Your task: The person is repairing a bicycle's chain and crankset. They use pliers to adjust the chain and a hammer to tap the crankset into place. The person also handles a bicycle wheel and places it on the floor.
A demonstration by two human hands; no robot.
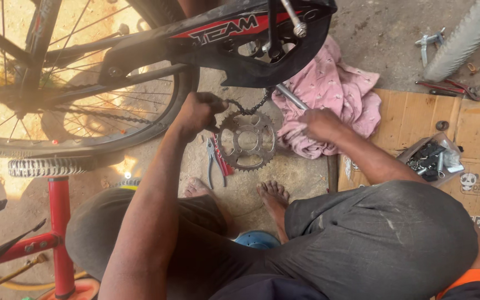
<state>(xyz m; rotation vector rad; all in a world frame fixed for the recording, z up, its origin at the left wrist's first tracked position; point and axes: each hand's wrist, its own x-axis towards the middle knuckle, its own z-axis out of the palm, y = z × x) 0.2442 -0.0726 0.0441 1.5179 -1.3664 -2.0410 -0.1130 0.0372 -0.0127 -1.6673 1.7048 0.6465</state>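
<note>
A toothed metal chainring (pixel 246 140) hangs below the black and red bicycle frame (pixel 218 33), with a dark chain (pixel 246 107) draped over its top. My left hand (pixel 198 113) grips the chain and the chainring's left edge. To the right, my right hand (pixel 320 124) is closed on a silver crank arm (pixel 291 96) that slants up toward the frame. The bicycle's rear wheel (pixel 79 105) fills the upper left.
Red-handled pliers (pixel 216 161) lie on the concrete under the chainring. A pink cloth (pixel 340 89) lies behind my right hand. Flattened cardboard (pixel 418 119) at right holds a clear bag of small parts (pixel 431 160). Tools (pixel 451 88) lie near a tyre (pixel 462 36). A red frame (pixel 59 228) stands lower left.
</note>
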